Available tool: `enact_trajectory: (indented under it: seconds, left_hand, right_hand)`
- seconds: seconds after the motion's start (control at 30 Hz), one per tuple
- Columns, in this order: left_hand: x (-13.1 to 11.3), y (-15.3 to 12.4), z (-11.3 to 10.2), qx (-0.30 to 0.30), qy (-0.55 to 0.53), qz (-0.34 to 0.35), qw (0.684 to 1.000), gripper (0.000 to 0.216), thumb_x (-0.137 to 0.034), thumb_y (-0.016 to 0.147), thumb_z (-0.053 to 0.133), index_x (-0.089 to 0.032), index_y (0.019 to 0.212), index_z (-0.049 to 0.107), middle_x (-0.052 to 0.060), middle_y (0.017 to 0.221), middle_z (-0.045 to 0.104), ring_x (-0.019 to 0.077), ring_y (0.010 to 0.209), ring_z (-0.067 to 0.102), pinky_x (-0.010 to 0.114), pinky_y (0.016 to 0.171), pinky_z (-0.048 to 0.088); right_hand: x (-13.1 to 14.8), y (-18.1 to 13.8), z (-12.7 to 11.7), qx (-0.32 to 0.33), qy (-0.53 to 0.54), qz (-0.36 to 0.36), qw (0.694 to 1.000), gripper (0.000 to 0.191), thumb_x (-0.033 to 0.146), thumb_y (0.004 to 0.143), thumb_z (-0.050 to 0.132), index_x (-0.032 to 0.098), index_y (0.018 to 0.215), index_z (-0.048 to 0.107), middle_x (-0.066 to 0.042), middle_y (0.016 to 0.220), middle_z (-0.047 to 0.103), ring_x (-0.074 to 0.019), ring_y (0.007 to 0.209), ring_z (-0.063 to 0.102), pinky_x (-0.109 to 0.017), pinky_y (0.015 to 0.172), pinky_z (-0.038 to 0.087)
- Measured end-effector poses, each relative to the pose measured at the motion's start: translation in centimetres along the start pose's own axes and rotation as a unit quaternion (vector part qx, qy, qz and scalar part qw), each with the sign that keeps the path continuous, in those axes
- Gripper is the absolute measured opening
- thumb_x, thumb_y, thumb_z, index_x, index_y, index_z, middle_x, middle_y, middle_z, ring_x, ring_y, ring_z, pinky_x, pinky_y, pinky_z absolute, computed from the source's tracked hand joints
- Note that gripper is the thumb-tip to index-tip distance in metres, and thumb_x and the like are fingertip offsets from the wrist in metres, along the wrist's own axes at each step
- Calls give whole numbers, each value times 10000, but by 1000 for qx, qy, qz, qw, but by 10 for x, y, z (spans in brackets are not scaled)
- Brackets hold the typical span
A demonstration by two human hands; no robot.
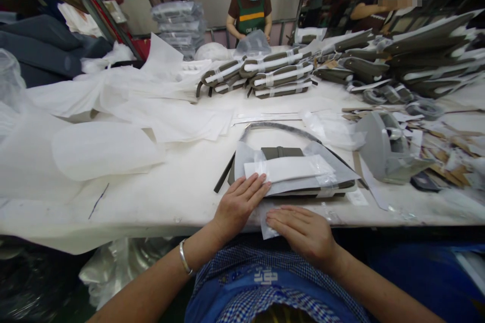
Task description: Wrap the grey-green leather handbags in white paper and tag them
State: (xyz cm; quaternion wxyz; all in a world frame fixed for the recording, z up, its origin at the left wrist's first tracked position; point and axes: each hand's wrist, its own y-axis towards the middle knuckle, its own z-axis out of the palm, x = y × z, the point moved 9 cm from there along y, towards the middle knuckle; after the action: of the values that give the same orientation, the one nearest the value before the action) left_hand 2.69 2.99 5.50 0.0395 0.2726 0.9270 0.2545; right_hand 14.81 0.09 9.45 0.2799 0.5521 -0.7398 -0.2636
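Observation:
A dark olive handbag (282, 152) lies on the table in front of me, partly covered by white wrapping paper (242, 159). A white padded strip (288, 169) is held across it with clear tape (326, 171). Its wrapped handle (280, 124) arches away from me. My left hand (244, 202) rests flat on the bag's near left side, its fingertips touching the padded strip. At the table's front edge, the fingers of my right hand (303, 232) are together on a small thin white sheet (268, 229); its thumb is hidden.
A grey tape dispenser (382, 146) stands right of the bag, beside scattered paper scraps (450, 151). Loose white sheets (106, 146) spread across the left. Several wrapped bags (280, 73) are stacked behind. Across the table stands a person in a green apron (250, 12); another is at right.

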Motion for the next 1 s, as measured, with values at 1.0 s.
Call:
enact_trajectory:
  seconds: [1.0]
  left_hand:
    - [13, -1, -8, -113, -137, -15, 984, 197, -79, 937, 540, -108, 1115, 620, 93, 1113, 686, 200, 1040, 625, 366, 1016, 512]
  right_hand:
    - [-119, 62, 52, 239, -28, 312, 919, 63, 276, 831, 729, 232, 789, 710, 7, 769, 697, -183, 800, 595, -283, 683, 396]
